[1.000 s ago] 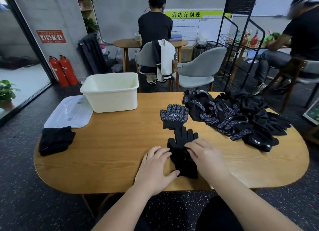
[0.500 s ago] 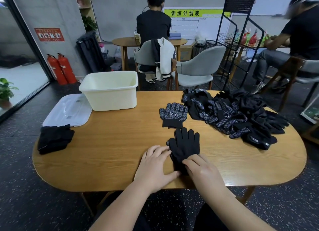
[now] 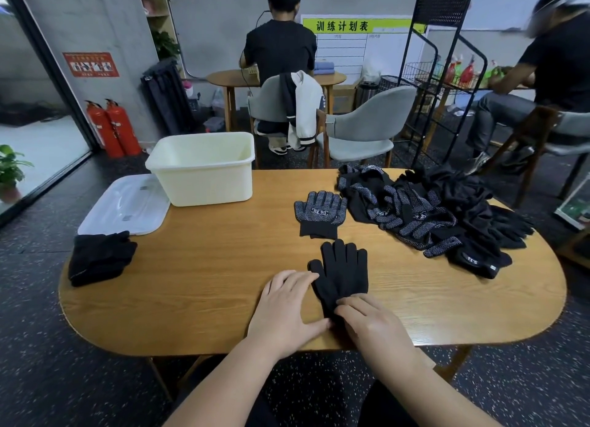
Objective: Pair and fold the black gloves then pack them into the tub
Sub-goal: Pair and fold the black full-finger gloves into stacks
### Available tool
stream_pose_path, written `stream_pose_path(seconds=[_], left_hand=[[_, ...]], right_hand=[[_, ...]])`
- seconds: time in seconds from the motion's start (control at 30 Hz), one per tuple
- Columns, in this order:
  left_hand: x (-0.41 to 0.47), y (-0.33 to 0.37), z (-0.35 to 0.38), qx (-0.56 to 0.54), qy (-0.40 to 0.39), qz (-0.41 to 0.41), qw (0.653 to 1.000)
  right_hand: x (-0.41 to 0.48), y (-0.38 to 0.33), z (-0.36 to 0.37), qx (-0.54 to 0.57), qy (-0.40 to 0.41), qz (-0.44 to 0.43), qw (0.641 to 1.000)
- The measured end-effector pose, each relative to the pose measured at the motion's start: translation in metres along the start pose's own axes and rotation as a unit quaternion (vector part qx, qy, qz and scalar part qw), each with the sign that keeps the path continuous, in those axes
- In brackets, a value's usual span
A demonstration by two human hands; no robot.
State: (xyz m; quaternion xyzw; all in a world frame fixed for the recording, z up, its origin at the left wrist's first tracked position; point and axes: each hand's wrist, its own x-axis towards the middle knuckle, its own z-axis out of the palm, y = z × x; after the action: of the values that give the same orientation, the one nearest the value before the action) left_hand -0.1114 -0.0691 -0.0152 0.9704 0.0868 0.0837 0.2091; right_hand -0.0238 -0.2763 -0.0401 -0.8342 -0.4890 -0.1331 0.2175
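1. Pressing flat nearest the viewer, the left grip (image 3: 287,308) lies open on the surface (image 3: 191,292), fingertips touching the thumb side of the plain black glove (image 3: 343,273); likely this keeps the knit from sliding.
2. The right grip (image 3: 370,324) rests on that glove's cuff end, fingers loosely extended and pressing, not visibly pinching; the cuff is hidden beneath it; the glove's fingers stretch away beyond both grips, laid flat, ready to fold, I judge; whether a second glove lies under it I cannot tell.
3. Well left of that glove sits a folded black stack (image 3: 99,257); probably finished pairs waiting.
4. Just beyond that glove, apart from it, lies a dotted glove (image 3: 321,214); beyond and right sprawls the unsorted pile (image 3: 447,215).
5. Far beyond and left of that glove stands the tub (image 3: 204,171), open, its lid (image 3: 124,206) beside it; no glove shows inside, so packing seems not yet begun.
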Motion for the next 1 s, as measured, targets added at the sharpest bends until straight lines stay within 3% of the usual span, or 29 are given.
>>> stream_pose_path(seconds=[0.1,0.23,0.4,0.47,0.63,0.77,1.0], left_hand=[[0.001,-0.004,0.004,0.019,-0.012,0.008,1.0],[0.001,-0.005,0.005,0.028,-0.018,0.009,0.999],[0.002,-0.004,0.004,0.035,-0.025,0.004,0.999],[0.002,-0.004,0.003,0.031,-0.024,0.001,0.999],[0.003,-0.004,0.002,0.026,-0.025,-0.003,0.999],[0.002,-0.006,0.0,-0.001,-0.02,-0.001,1.0],[0.001,-0.008,0.0,-0.082,0.016,-0.016,0.996]], right_hand=[[0.005,-0.002,-0.008,0.027,-0.001,0.006,1.0],[0.033,-0.01,-0.024,0.066,0.009,0.106,0.992],[0.083,0.022,-0.007,0.046,-0.172,0.182,0.967],[0.096,0.035,-0.001,0.007,-0.186,0.208,0.96],[0.101,0.03,0.007,-0.068,-0.231,0.182,0.953],[0.108,0.024,0.014,-0.098,-0.162,0.205,0.96],[0.107,0.017,0.032,-0.119,-0.222,0.221,0.942]])
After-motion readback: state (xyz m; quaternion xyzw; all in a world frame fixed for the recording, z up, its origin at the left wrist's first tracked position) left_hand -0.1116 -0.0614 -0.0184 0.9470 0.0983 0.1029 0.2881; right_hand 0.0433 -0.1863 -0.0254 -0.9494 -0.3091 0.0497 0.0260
